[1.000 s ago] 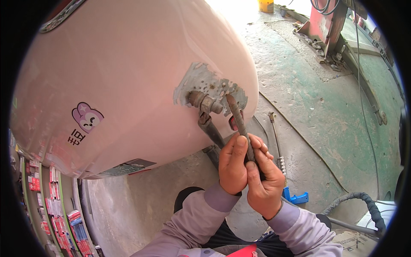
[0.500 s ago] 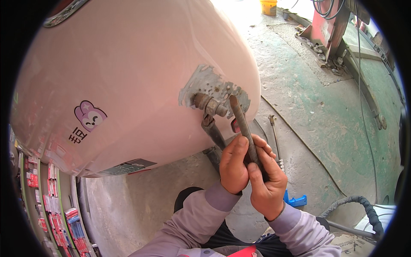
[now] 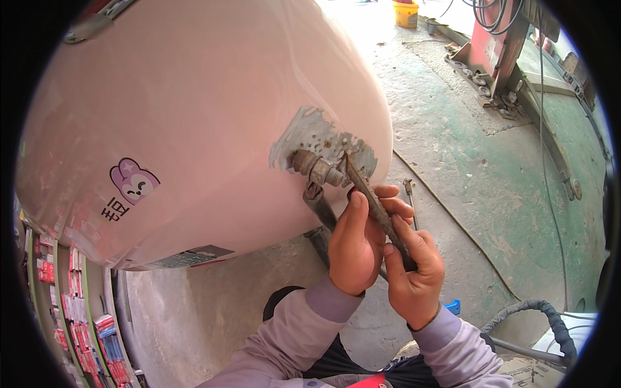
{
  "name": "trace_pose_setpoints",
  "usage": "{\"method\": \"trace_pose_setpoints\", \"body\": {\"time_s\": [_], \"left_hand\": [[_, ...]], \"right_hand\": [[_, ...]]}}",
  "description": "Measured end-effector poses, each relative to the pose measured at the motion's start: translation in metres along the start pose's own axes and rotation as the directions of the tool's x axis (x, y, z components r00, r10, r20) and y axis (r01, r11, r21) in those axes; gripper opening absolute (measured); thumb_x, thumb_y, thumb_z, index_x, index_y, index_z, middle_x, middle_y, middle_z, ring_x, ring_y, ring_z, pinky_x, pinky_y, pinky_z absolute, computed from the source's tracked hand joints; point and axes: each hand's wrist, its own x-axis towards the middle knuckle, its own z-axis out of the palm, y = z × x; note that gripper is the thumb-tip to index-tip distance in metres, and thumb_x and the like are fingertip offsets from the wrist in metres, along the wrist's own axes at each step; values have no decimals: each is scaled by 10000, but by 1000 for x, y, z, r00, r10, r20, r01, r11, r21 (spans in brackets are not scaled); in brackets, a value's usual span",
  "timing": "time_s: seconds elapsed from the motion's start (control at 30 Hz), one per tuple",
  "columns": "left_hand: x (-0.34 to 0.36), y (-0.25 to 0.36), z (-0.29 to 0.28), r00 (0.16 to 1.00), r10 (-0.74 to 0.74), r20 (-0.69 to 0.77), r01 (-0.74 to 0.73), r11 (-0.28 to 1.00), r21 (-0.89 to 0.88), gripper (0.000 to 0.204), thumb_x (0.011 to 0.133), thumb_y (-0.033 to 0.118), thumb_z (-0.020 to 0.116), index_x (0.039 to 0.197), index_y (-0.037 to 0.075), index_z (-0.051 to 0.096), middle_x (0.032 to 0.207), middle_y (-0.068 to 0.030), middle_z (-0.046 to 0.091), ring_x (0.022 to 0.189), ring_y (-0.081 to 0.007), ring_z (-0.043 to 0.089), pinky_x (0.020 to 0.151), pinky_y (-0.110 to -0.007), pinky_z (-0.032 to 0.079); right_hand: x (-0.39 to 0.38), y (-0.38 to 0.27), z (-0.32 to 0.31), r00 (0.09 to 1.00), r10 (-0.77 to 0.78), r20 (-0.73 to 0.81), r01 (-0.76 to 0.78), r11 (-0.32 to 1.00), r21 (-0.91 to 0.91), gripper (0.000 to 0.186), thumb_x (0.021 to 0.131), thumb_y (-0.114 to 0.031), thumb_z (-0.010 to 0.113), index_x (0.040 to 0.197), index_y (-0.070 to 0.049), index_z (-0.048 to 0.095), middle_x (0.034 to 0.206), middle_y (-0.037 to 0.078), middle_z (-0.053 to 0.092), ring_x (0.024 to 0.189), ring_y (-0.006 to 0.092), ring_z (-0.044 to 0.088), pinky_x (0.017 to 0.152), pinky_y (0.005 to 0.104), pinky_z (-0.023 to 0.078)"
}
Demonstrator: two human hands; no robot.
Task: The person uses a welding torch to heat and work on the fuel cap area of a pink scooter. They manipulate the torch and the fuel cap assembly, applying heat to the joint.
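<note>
A long, narrow, worn metal bar (image 3: 380, 215), its exact kind unclear, slants up from my hands. Its narrow tip is at or very near a bare grey patch (image 3: 307, 129) on a pink car body panel (image 3: 213, 116). My right hand (image 3: 419, 275) pinches the bar's lower end between thumb and fingers. Higher up, my left hand (image 3: 354, 252) closes round it, thumb in front and fingers passing behind. Left of the tip, a rusty threaded metal fitting (image 3: 317, 168) sits against the patch, with a thick black cable (image 3: 319, 205) hanging from it. Small pits and holes dot the bare metal.
A thin cable (image 3: 462, 229) and a metal rod tool (image 3: 410, 194) lie on the concrete floor at right. Beyond stand a red lift post (image 3: 488, 52) and yellow bucket (image 3: 406, 14). A dark wrapped hose (image 3: 546, 307) curves at lower right. Shelves of packages (image 3: 74, 310) line the left.
The bar has turned so its narrower edge shows, and its tip has dropped slightly. My right hand has shifted a little right and down along it. The view has moved slightly.
</note>
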Motion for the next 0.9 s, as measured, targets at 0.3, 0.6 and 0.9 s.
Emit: {"method": "trace_pose_setpoints", "body": {"time_s": [0.3,0.6,0.9], "left_hand": [[18,6,11,998,62,25,-58,989,-136,493,1106,451,300,1245,46,544,916,-71,598,937,-227,586,955,-412,485],[20,9,12,998,31,47,-24,988,-151,430,1100,469,321,1102,95,532,844,-23,523,902,-203,560,972,-425,466],[20,8,15,997,63,41,-60,995,-76,429,1082,514,361,994,114,485,813,-12,481,868,-199,545,930,-416,469]], "right_hand": [[18,-2,-16,993,-115,-24,106,964,-243,391,843,-23,756,1230,-52,718,804,93,612,624,175,562,548,296,458],[21,1,-16,982,-191,-7,182,947,-266,403,836,28,733,1235,-28,706,800,122,640,650,231,630,588,327,503],[19,4,-16,978,-208,3,205,959,-195,381,852,56,710,1230,11,692,832,143,659,674,234,651,610,319,521]]}}
